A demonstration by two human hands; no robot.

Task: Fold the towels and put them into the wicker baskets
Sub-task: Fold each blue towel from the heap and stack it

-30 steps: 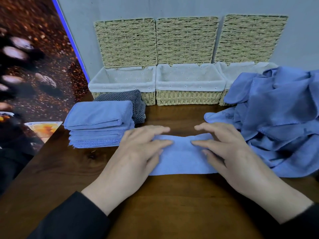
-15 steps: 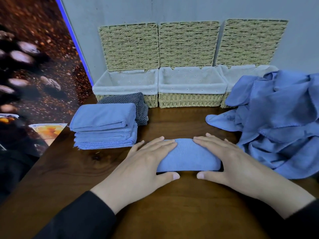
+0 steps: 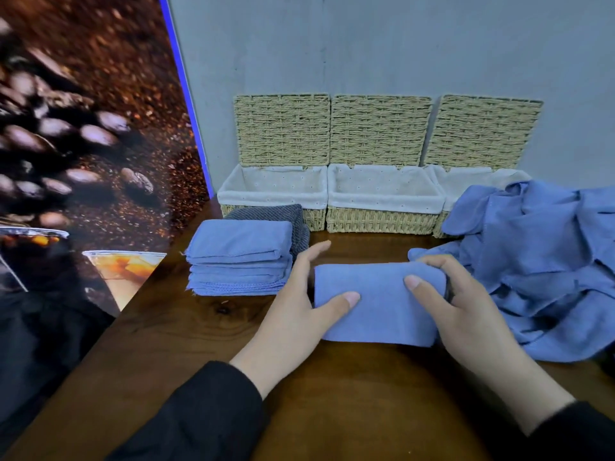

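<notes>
A folded blue towel (image 3: 379, 301) is held just above the wooden table (image 3: 349, 400) between both hands. My left hand (image 3: 299, 307) grips its left end, thumb on top and fingers behind. My right hand (image 3: 466, 314) grips the right end the same way. A stack of folded blue towels (image 3: 238, 257) lies to the left, with a grey folded towel (image 3: 276, 212) behind it. Three lined wicker baskets stand open at the wall: left (image 3: 273, 191), middle (image 3: 382, 194), right (image 3: 462, 181). A heap of unfolded blue towels (image 3: 539, 257) lies at the right.
The basket lids (image 3: 379, 131) lean upright against the grey wall. A picture panel with coffee beans (image 3: 83, 161) borders the table on the left. The heap of towels hangs over the right basket's front.
The towel was folded over into a smaller rectangle. Both hands went from pressing flat on it to gripping its ends and lifting it slightly. The view has tilted upward.
</notes>
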